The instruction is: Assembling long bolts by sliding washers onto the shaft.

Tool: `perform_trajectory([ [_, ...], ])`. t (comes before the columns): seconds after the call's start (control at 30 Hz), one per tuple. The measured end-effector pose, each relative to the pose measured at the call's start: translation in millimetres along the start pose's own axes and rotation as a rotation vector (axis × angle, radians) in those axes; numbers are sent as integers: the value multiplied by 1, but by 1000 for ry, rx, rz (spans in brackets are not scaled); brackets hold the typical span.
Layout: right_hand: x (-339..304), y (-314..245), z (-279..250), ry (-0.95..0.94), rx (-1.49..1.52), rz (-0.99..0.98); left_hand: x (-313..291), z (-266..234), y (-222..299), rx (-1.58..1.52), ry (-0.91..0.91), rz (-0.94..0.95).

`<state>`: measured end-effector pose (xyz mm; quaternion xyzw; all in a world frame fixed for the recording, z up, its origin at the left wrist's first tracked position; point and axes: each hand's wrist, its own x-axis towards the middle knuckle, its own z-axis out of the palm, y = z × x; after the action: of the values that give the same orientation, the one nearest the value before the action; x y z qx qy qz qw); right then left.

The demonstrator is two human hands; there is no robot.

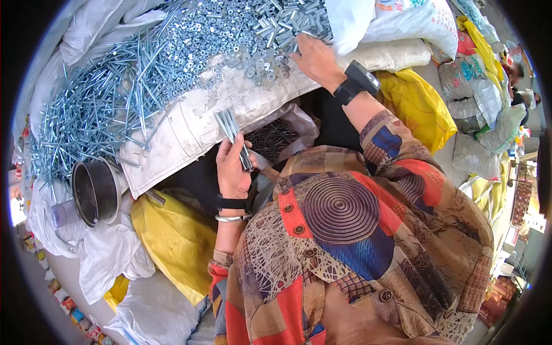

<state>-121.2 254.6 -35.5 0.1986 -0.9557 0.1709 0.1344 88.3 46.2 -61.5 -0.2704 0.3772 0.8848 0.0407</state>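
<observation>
My left hand [234, 172] is closed around a bundle of long, thin metal rods [227, 125], apparently bolts, whose pale ends point up and away from me. It hovers just off the near edge of a white cloth-covered surface [178, 135]. At the upper right of that surface, my right hand [317, 60] touches the edge of a pile of short metal sleeves [290, 26]. Thumb and forefinger look apart there, with the other fingertips partly hidden. Flat washers [261, 64] lie beside that hand, and small nuts [213, 40] spread out farther left.
A heap of long bolts [92, 115] covers the left side. Near it stands a dark round container [95, 192]. Below the edge, an open sack [279, 138] holds dark metal pieces. Yellow sacks [417, 106] and white bags [408, 26] crowd both sides.
</observation>
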Motion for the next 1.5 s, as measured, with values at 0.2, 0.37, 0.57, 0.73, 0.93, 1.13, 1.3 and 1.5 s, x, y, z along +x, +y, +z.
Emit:
perform_trajectory([
  [0.2,2,-8,0,-37,192,-48,-7,-7,-7,13,57,43],
  [0.37,-8,-26,1,-76,1304,186,-14,4,-4,132,4,189],
  [0.57,-46,-78,-10,-353,1586,205,-16,11,0,223,-40,261],
  [0.73,-56,-90,-11,-337,1584,212,-18,9,2,298,-14,317],
  [0.93,-64,-92,0,-194,1658,241,-20,11,4,407,17,367],
  [1.13,-79,-104,6,-268,1544,259,-12,6,1,555,65,459],
  [1.3,-77,-110,2,-347,1486,189,-13,10,5,334,132,428],
  [1.5,-34,-81,-2,-317,963,11,-4,-4,8,159,107,384],
])
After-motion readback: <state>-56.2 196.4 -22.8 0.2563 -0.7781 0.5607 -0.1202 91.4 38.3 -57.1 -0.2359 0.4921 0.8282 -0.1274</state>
